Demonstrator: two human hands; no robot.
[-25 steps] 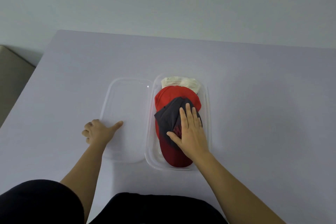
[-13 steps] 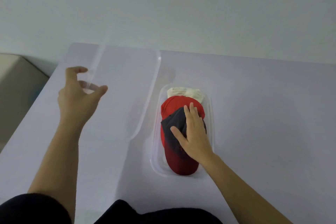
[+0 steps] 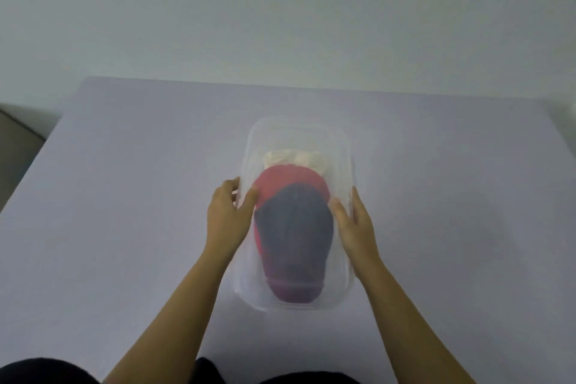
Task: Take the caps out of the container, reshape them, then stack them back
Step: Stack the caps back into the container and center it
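Observation:
A clear plastic lid [image 3: 297, 134] lies over the clear container [image 3: 338, 301] in the middle of the table. Through the hazy lid I see a dark grey cap [image 3: 294, 227] on top of a red cap [image 3: 288, 178], with a cream cap [image 3: 296, 157] at the far end. My left hand [image 3: 229, 217] grips the lid's left edge, thumb on top and fingers down the side. My right hand [image 3: 357, 223] holds the right edge the same way, fingers stretched along it.
The lilac table [image 3: 124, 196] runs to a pale wall behind. A beige surface [image 3: 15, 146] sits lower, past the table's left edge. My dark-clothed lap shows at the bottom.
My left hand lifted the lid from the table beside the container and brought it over the caps. My right hand left the dark cap and took the lid's right edge.

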